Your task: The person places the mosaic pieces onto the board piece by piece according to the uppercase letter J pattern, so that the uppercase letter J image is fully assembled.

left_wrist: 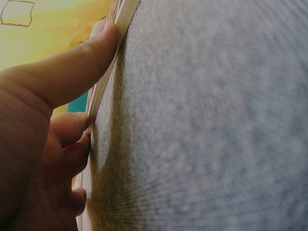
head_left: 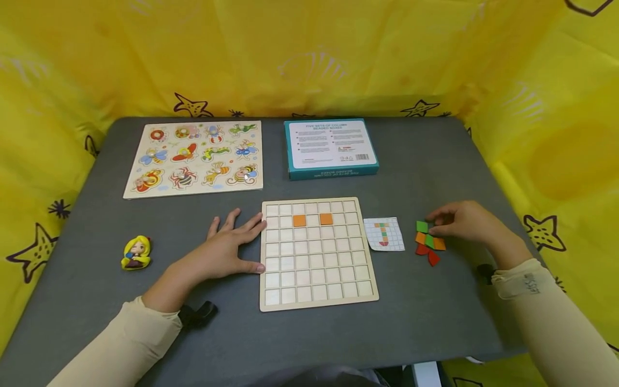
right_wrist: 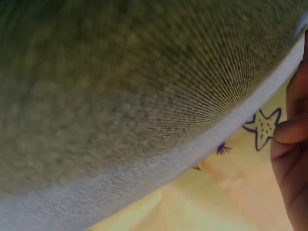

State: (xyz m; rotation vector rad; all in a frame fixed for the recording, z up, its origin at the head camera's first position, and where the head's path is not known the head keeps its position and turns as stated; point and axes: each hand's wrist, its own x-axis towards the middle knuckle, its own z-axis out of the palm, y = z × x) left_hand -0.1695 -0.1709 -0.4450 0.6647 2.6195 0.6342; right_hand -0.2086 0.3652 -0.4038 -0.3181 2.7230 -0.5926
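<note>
A pale wooden grid board (head_left: 316,263) lies in front of me, with one orange square tile (head_left: 299,221) and another orange tile (head_left: 326,219) in its second row from the top. Spread along the board's left edge, my left hand (head_left: 220,250) touches it with thumb and fingertips; the left wrist view shows the thumb against the board's side (left_wrist: 107,79). At the right, my right hand (head_left: 459,223) has its thumb and bent index finger beside a green square tile (head_left: 422,227) in a small group of tiles. I cannot tell whether it pinches one.
A paper pattern card (head_left: 394,236) with a coloured hook shape lies between board and loose tiles. Red pieces (head_left: 433,258) lie below the group. Behind are an insect peg puzzle (head_left: 200,156) and a teal-edged box (head_left: 333,145). A yellow-haired figurine (head_left: 136,252) sits at left.
</note>
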